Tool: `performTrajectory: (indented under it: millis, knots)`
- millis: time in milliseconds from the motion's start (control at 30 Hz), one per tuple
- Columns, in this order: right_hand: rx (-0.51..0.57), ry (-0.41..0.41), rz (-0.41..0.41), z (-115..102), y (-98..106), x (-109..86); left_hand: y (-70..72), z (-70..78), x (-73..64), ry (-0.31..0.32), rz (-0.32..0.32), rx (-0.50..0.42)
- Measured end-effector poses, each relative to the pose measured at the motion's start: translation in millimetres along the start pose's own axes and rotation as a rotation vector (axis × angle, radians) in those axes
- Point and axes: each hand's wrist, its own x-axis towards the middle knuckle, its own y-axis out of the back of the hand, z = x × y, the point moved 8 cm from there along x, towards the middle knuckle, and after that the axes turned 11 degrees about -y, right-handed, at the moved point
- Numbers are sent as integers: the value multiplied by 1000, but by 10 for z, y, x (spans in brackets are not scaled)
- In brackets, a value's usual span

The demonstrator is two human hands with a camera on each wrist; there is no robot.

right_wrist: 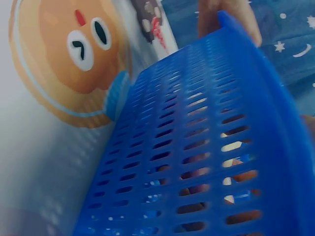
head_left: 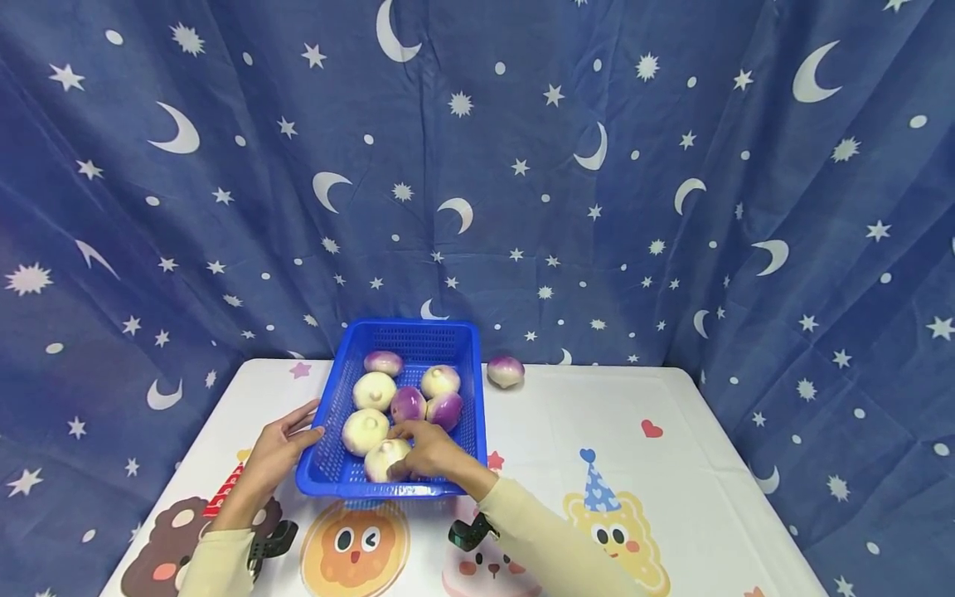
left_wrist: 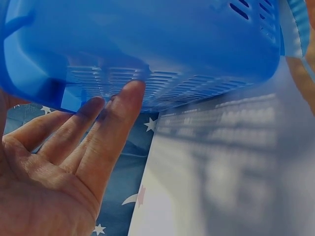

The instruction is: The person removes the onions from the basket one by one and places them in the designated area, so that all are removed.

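Observation:
A blue plastic basket (head_left: 481, 414) with slotted walls holds several purple-and-white onions (head_left: 375, 390). My left hand (head_left: 278, 452) grips its left side, thumb over the rim and fingers (left_wrist: 115, 132) against the outside wall. In the left wrist view, the basket looks raised off the table on that side, casting a shadow. Inside the front of the basket, my right hand (head_left: 433, 450) holds a mostly white onion (head_left: 382, 461) between thumb and fingers. The basket wall (right_wrist: 162, 142) largely hides that hand in the right wrist view.
One more onion (head_left: 506, 371) lies on the table outside the basket, beyond its right side. The white tablecloth (head_left: 567, 431) carries cartoon prints. Behind the table hangs a blue curtain (head_left: 507, 207) with moons and stars.

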Motion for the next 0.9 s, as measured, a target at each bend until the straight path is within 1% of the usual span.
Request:
performTrajectory:
  millis: [167, 367, 467, 700, 900]
  knots:
    - [10, 39, 30, -73, 107, -73, -13, 3, -11, -14, 2, -13]
    - [-31, 87, 72, -162, 231, -164, -17, -1, -15, -21, 5, -16]
    - [-33, 113, 86, -204, 279, -209, -5, -13, -7, -19, 9, -9]
    - [-12, 141, 103, -262, 368, -295, 2, -15, -6, -17, 6, -7]
    - [44, 187, 85, -324, 463, -385, -7, -1, -17, -20, -1, -15]
